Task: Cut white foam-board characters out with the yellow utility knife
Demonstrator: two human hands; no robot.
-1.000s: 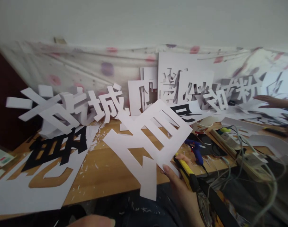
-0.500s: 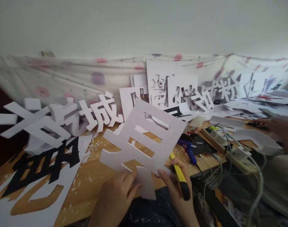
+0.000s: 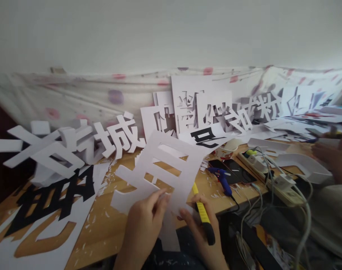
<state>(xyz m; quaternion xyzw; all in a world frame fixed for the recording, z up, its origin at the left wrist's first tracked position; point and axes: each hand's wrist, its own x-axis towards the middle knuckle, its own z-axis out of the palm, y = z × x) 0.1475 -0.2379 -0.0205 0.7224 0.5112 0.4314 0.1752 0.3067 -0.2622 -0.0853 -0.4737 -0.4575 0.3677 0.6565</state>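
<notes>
A flat white cut-out character (image 3: 162,187), with several slots through it, is held tilted above the table's front edge. My left hand (image 3: 144,221) is closed on its lower part, fingertips pinched near the lowest slot. In my right hand (image 3: 203,232) lies a yellow and black utility knife (image 3: 202,212), gripped against the palm with its front end pointing up and away. The thumb of that hand is at the cut-out's lower right edge. A black cut-out character (image 3: 53,198) and a white sheet with cut openings (image 3: 58,247) lie to the left.
Raised white characters (image 3: 123,133) stand along the curtained wall. To the right are a blue glue gun (image 3: 223,178), dark phones (image 3: 238,170), a paper bowl (image 3: 226,149) and a power strip (image 3: 286,195) with tangled cables. Another person's hand (image 3: 330,152) works at far right. Scraps litter the wooden table (image 3: 103,232).
The white cut-out has come down and slightly left, uncovering a black character behind it. My left hand has shifted up and right along it; the right hand with the knife moved slightly left.
</notes>
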